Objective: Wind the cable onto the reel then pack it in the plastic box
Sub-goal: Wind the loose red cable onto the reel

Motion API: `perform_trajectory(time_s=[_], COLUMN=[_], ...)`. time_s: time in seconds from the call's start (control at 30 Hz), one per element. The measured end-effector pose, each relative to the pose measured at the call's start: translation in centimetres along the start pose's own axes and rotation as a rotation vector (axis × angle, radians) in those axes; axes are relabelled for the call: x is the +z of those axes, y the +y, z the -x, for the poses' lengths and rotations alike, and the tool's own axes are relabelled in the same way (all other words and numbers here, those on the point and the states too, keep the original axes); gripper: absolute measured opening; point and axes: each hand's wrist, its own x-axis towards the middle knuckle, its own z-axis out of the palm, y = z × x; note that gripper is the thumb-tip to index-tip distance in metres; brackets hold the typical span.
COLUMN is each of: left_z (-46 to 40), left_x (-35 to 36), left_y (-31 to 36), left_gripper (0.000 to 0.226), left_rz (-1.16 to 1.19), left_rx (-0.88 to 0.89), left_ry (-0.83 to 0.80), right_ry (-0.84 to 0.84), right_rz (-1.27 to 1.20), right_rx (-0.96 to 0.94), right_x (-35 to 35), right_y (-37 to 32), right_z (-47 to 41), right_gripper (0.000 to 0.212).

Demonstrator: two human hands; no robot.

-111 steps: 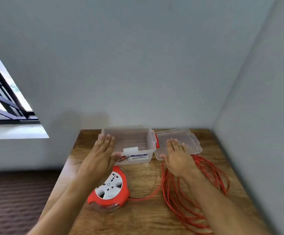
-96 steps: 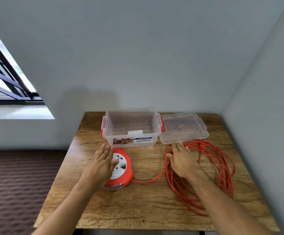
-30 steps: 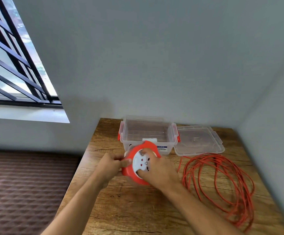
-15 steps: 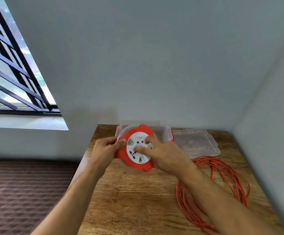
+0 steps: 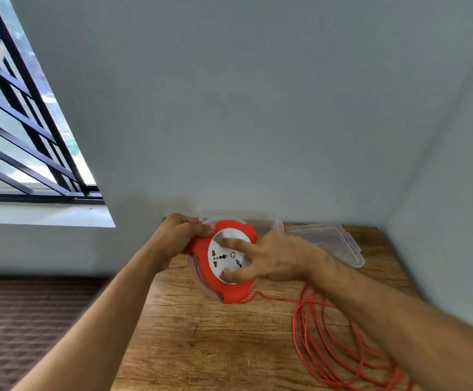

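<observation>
We have the reel (image 5: 224,261) lifted off the table (image 5: 201,340), held on edge with its white socket face turned toward us, in front of the clear plastic box (image 5: 266,221). Our left hand (image 5: 177,238) grips the red rim at the upper left, fingers curled round it. Our right hand (image 5: 269,259) is spread over the face, fingertips (image 5: 227,242) pressing on the white disc, and is the nearer one for turning it. The cable (image 5: 339,342) leaves the reel at its lower right edge and runs down to a loose pile of loops on the table under our right forearm, almost all of it not yet wound. We judge the coming turn depends on that exit point facing the pile. The box lid (image 5: 328,241) lies open just right of the box. The table is wood-grained, set into a corner of grey walls, with a barred window (image 5: 18,131) to our left.
</observation>
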Motion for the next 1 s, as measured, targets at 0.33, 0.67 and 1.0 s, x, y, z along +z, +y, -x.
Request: perform_trajectory(time_s=[0.33,0.67,1.0], left_z=[0.2,2.7,1.2], left_x=[0.6,4.3,1.7], left_y=[-0.6,-3.4,-1.9], left_gripper=[0.017,0.003,0.014], left_rz=[0.009,0.191,0.22], left_rx=[0.055,0.099,0.025], left_ry=[0.051,0.232,0.13], right_ry=[0.09,0.682,0.051], right_rz=[0.026,-1.753,-0.132], right_rx=[0.338,1.668,0.295], right_x=[-0.1,0.6,1.1], right_y=[-2.3,-6.3,-1.4], right_z=[-1.6,-4.2,1.0], right_gripper=[0.062,0.037,0.069])
